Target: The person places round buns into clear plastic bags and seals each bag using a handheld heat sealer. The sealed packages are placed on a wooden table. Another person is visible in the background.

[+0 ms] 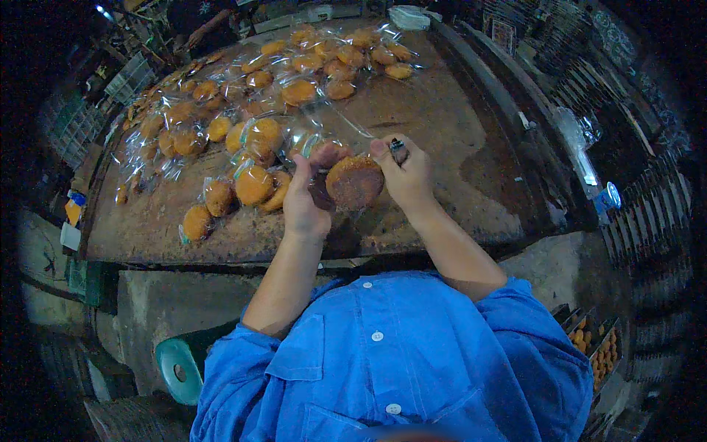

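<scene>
My left hand (309, 199) is raised over the near part of the wooden table, its fingers at a clear plastic bag; whether they grip it is hard to tell. Beside its palm is a round, flat, brown baked bun (355, 183), which seems to be in clear plastic. My right hand (406, 171) is at the bun's right, fingers curled around a small dark object (397, 149) with a shiny end; its kind is unclear. A thin pale strip runs from near the right fingertips towards the bagged buns. Left of my hands lie several bagged buns (254, 185), some with green-marked bags.
Many bagged buns (301, 91) cover the far and left parts of the wooden table (431, 116). A white plastic container (410, 17) stands at the far edge. Right of the table is a blue-and-white cup (612, 196). Trays of small baked pieces (605, 353) are at the lower right.
</scene>
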`<state>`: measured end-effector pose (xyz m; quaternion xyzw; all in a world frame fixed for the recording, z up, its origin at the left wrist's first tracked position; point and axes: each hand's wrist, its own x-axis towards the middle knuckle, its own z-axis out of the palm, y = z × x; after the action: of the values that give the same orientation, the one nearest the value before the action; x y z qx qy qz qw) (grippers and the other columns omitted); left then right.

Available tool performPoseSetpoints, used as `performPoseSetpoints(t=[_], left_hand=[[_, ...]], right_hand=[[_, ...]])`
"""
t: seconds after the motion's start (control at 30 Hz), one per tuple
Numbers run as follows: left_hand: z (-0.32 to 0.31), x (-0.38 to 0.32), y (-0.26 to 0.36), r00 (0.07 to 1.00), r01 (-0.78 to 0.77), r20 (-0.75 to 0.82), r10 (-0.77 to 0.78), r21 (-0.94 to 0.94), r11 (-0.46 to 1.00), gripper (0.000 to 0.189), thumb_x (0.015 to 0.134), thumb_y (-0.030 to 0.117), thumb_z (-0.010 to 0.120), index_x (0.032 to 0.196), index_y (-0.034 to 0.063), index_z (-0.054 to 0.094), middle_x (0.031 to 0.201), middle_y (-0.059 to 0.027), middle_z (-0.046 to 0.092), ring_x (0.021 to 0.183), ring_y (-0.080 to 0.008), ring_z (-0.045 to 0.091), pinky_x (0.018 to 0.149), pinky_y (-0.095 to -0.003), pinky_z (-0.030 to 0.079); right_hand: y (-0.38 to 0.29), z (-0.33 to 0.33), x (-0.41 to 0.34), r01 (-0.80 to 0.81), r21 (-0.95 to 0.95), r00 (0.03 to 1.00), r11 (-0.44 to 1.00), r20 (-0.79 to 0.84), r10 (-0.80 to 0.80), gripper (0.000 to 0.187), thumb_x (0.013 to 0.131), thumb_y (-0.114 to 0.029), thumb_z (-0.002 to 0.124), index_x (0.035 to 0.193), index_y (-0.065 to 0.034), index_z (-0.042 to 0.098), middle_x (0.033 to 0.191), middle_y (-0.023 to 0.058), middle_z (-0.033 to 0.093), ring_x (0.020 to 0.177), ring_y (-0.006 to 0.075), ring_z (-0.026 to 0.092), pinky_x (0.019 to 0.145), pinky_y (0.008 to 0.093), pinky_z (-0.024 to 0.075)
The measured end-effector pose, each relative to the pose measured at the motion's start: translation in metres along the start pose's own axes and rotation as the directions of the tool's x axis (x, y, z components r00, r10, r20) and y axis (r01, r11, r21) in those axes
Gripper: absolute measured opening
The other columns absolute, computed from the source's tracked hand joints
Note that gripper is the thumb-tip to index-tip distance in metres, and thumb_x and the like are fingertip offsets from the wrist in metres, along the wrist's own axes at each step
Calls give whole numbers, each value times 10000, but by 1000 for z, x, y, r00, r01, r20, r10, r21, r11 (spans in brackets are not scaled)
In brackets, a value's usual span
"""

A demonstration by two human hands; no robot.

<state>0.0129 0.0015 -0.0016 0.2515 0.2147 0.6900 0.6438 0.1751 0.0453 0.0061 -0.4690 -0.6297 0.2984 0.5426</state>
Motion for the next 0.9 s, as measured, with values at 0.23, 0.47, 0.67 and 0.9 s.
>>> performPoseSetpoints(t=[0.23, 0.47, 0.67, 0.9], left_hand=[[0, 4, 22, 953, -61, 302, 13, 151, 987, 598, 959, 507, 371, 1140, -26, 574, 1142, -180, 602, 1115, -294, 548, 956, -435, 432], [1, 1, 1, 989, -54, -129, 72, 139, 989, 641, 938, 550, 382, 1170, -20, 562, 1136, -166, 604, 1085, -284, 558, 953, -438, 438], [-15, 1, 6, 953, -89, 295, 72, 43, 995, 625, 943, 559, 337, 1052, 20, 633, 1128, -197, 622, 1096, -342, 567, 949, -485, 443], [-17, 7, 15, 733, -399, 665, 143, 250, 882, 615, 945, 552, 347, 937, 26, 666, 1110, -203, 621, 1119, -371, 548, 993, -480, 385]], right_hand=[[11, 1, 6, -364, 188, 883, 912, 382, 273, 259, 873, -317, 670, 832, -61, 677, 640, -17, 560, 614, 61, 492, 545, 244, 396], [3, 6, -5, 34, 179, 997, 983, 67, -47, 330, 863, -369, 671, 811, -43, 678, 655, -21, 574, 632, 58, 507, 543, 251, 397], [0, 1, 3, -243, -8, 906, 970, 356, 230, 331, 864, -374, 669, 826, -45, 687, 696, -12, 606, 643, 64, 518, 559, 247, 413], [12, 2, 2, -302, 147, 820, 942, 545, 178, 346, 823, -363, 702, 940, -38, 679, 769, 17, 644, 656, 103, 546, 588, 287, 437]])
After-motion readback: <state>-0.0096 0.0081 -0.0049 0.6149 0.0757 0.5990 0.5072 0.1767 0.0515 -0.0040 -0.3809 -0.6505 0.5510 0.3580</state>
